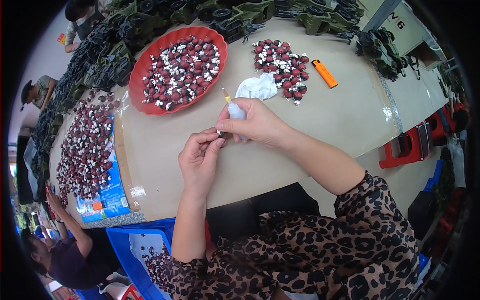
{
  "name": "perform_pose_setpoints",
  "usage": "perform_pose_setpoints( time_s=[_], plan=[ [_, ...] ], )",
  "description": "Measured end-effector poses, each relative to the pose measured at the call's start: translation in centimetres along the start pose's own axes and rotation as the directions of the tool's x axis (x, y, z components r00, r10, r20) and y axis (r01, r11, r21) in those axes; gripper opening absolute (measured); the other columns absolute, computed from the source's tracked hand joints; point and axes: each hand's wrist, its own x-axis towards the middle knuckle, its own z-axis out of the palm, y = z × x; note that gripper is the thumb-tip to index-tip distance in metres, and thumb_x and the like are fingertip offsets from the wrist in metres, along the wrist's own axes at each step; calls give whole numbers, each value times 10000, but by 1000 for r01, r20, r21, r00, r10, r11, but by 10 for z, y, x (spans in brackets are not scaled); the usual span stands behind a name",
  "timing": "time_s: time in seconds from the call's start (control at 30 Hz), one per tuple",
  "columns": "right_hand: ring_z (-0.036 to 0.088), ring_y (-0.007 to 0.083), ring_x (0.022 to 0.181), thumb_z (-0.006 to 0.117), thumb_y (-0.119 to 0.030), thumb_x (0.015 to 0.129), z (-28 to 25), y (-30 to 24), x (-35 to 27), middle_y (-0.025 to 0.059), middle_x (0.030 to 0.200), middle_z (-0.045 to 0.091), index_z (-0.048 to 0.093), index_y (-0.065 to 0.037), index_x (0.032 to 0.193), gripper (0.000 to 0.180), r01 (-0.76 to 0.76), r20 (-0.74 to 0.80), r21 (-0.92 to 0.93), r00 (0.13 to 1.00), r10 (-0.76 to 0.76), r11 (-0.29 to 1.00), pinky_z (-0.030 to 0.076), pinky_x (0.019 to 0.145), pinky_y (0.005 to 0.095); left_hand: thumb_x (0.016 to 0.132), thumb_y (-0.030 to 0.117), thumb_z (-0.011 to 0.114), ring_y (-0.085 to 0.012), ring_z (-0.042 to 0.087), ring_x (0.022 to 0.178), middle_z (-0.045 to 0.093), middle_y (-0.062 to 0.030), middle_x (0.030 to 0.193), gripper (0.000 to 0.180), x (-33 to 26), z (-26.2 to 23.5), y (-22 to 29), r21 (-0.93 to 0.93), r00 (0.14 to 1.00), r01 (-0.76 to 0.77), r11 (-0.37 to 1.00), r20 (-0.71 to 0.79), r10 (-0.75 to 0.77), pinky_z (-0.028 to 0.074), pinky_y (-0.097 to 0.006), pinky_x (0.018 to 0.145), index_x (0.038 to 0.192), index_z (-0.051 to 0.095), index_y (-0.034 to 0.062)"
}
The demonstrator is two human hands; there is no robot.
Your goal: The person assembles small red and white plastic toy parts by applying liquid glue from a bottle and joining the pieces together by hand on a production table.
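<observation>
Over the table, my right hand (257, 122) is closed around a small whitish squeeze bottle (237, 112). A yellow collar and a thin needle tip point up and away from me. Close beside it, my left hand (197, 157) is closed in a pinch on a small dark figurine with a white part (220, 134). My right thumb reaches the piece too; fingers hide most of it. Beyond my hands, a red scalloped tray (137, 90) holds many red, black and white figurines. A crumpled white tissue (257, 87) lies beside a loose pile of the same figurines (280, 65).
An orange lighter (325, 74) lies right of the pile. More figurines (87, 150) cover a blue printed sheet (117, 192) at left. Green toy vehicles (315, 17) crowd the far edge. A blue bin (122, 250) stands below the table's near left edge. Co-workers sit at left.
</observation>
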Motion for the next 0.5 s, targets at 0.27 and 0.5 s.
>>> perform_pose_setpoints(
  time_s=[0.27,0.5],
  plan=[
    [477,45,472,608,-161,745,-3,-1,-1,6,640,539,538,-42,793,147,-26,25,88,999,24,996,347,394,176,776,-75,494,-138,546,835,536,-154,993,114,1,-1,1,-75,1000,12,997,27,-10,469,-239,726,878,463,-35],
    [482,48,480,597,-158,752,1,-5,-5,8,636,540,552,-40,808,138,-41,21,134,999,39,990,355,400,179,747,-84,527,-138,531,874,532,-126,981,216,3,0,3,-98,1000,2,995,-26,-5,436,-224,773,931,431,-24]
  ],
)
